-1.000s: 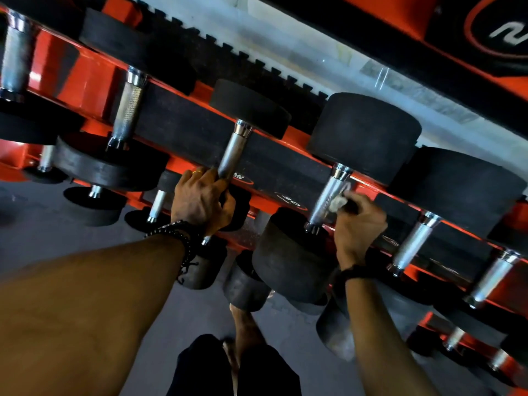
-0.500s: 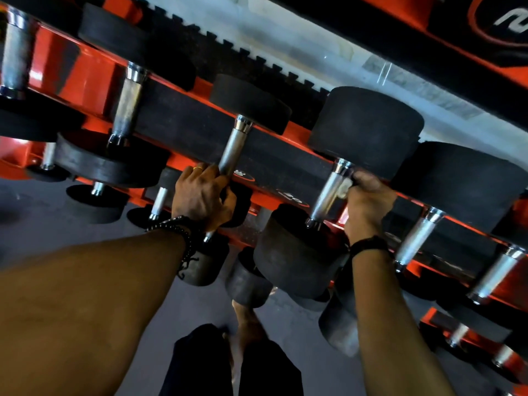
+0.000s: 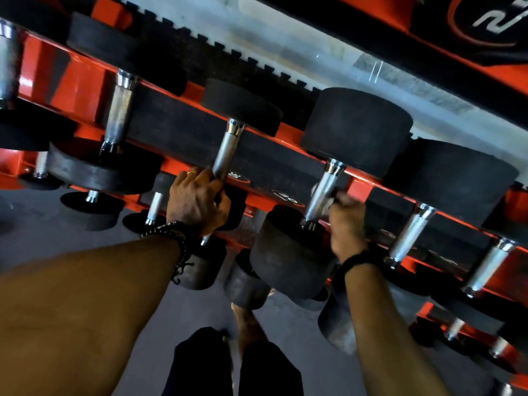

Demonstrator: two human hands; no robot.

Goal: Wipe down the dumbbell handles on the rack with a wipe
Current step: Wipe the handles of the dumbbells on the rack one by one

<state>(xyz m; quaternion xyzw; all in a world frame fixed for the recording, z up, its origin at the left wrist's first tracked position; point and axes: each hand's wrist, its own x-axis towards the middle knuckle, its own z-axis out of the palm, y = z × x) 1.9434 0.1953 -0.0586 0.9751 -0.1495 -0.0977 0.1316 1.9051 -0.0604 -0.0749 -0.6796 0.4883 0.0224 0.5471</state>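
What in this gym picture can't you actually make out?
- Wipe: head view, mostly hidden by the right hand, which is motion-blurred.
- Handle lower end: covered by the left hand.
- Logo: cut off by the top edge.
- Weight labels: too small and blurred to read.

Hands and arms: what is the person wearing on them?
Both forearms are bare, with no sleeves. The left hand has a thin gold ring on one finger and a black beaded bracelet with dangling cord at the wrist. The right hand has a plain black wristband.

Red rack, black dumbbell heads, knurled silver handles
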